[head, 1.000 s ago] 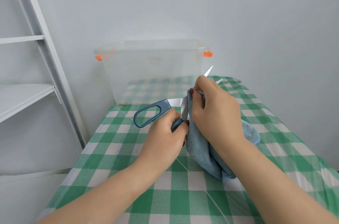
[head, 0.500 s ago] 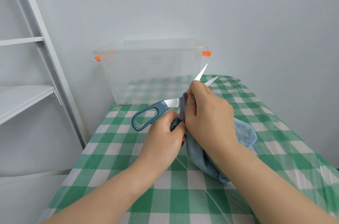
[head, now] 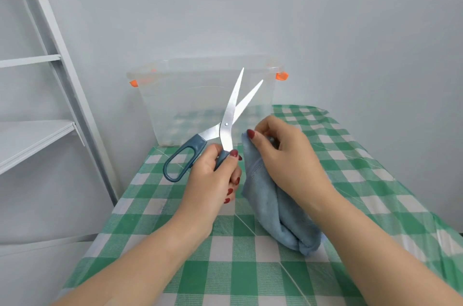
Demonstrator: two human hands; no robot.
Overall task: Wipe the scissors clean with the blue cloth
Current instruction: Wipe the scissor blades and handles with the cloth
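Note:
The scissors (head: 231, 110) have steel blades and dark blue handles. They are held up over the table, blades spread apart and pointing up and away. My left hand (head: 213, 178) grips one handle; the other handle loop sticks out to the left, free. My right hand (head: 283, 155) holds the blue cloth (head: 278, 208) just right of the scissors, fingers curled into its upper edge. The cloth hangs down to the tablecloth and does not touch the blades.
A clear plastic box (head: 190, 105) with orange clips stands at the back against the wall, right behind the blades. The table wears a green and white checked cloth (head: 225, 268). A white shelf frame (head: 62, 75) stands to the left.
My right hand and the cloth have come off the blades and moved right. The scissors have swung more upright, and both blades now show in full.

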